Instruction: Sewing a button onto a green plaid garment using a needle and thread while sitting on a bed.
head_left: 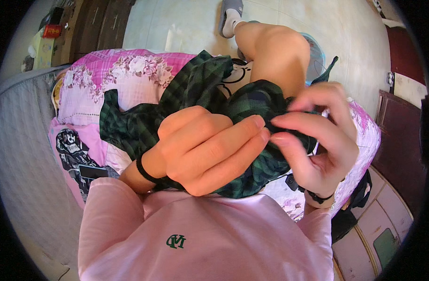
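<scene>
A dark green and black plaid garment (186, 89) lies bunched across my lap, its folds spreading to the left over the bed. Above it my left hand (200, 150) is closed, fingers bent and their tips pressed together, with a black band round the wrist. Close against those fingertips, my right hand (320, 136) curls its thumb and index finger in a pinch and looks slightly blurred. What the two hands grip between them is too small and hidden to make out. A narrow end of plaid cloth (328, 71) sticks up behind the right hand.
I sit on a bed with a pink floral sheet (144, 70). A phone (93, 172) rests on pink printed cloth (60, 140) at left, beside a grey quilted surface (31, 140). My bare knee (289, 47) is raised ahead; a slippered foot (231, 18) is on the tiled floor. Pale cabinets (378, 210) stand at right.
</scene>
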A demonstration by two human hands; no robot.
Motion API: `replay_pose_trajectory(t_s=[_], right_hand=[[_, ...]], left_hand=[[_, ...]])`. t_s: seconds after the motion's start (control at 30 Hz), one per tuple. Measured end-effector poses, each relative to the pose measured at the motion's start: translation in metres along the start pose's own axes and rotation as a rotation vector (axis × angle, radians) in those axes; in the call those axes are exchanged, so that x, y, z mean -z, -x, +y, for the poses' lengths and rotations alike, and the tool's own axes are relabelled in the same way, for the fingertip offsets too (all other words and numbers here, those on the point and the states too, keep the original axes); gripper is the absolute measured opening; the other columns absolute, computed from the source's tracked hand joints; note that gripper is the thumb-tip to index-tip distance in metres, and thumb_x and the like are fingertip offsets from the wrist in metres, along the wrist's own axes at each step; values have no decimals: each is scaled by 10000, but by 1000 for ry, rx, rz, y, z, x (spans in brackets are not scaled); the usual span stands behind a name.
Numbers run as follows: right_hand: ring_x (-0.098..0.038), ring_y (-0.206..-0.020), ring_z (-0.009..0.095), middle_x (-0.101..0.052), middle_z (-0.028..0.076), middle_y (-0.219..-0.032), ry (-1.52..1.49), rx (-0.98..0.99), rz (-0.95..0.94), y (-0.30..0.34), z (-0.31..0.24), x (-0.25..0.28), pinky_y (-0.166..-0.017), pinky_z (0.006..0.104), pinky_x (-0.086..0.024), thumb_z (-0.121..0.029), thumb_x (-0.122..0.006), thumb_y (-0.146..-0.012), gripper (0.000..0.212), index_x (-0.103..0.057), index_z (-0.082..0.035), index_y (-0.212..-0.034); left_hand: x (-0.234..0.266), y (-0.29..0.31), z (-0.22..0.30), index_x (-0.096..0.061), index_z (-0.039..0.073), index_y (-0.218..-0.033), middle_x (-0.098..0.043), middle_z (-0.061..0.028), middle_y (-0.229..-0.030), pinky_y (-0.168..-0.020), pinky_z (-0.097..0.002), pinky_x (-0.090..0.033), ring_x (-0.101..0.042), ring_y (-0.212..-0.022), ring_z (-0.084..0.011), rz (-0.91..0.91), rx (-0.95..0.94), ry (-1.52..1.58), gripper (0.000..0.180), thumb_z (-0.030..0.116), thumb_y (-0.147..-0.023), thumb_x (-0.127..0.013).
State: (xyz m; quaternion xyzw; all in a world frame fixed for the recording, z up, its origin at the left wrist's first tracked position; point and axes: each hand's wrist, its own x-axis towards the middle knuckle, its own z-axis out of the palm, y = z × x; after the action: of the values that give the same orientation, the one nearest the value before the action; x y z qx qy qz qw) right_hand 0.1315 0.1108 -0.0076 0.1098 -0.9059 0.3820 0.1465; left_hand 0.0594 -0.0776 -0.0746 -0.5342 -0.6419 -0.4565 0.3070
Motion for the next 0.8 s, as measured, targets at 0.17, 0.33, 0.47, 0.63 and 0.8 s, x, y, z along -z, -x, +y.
replay_pose_trajectory(t_s=[0.17, 0.33, 0.47, 0.63, 0.8], right_hand=[[-545, -759, 225, -604, 86, -804, -164, -156, -133, -9, 8, -7, -678, 314, -425, 2, -704, -699, 103, -634, -14, -774], [-548, -776, 200, -594, 78, -816, -148, -83, -244, -10, 22, -5, -716, 278, -423, 6, -690, -756, 92, -617, -14, -809], [-570, -813, 109, -627, 37, -885, -386, -300, 475, -6, 46, -12, -746, 236, -460, -28, -593, -931, 41, -623, -1, -933], [-611, -951, 237, -636, 159, -1068, -602, -408, 921, 10, 131, 90, -842, 316, -486, -128, -468, -1012, 207, -581, 37, -1064], [-503, -682, 141, -563, 138, -906, -1434, -534, 551, 104, 238, 191, -588, 217, -440, -119, -356, -1047, 251, -489, 84, -1109]], left_hand=[[7, 1, 2, -720, 21, -934, -692, -113, -980, -513, -251, -422, -537, -681, -165, -227, -19, -53, 298, 88, -646, -688], [7, -2, 0, -716, 19, -934, -690, -107, -963, -542, -264, -450, -564, -687, -177, -254, 38, -19, 291, 65, -647, -693], [-7, 3, -11, -693, 1, -899, -692, -105, -909, -564, -278, -475, -602, -653, -203, -206, 304, 100, 224, -43, -683, -727], [7, -10, -5, -656, 3, -879, -676, -22, -845, -620, -196, -445, -580, -740, -38, -429, 1119, 420, 129, -6, -790, -749], [7, 2, -17, -645, 10, -914, -664, 0, -871, -683, -182, -442, -573, -764, -37, -290, 1310, 747, 159, -7, -795, -749]])
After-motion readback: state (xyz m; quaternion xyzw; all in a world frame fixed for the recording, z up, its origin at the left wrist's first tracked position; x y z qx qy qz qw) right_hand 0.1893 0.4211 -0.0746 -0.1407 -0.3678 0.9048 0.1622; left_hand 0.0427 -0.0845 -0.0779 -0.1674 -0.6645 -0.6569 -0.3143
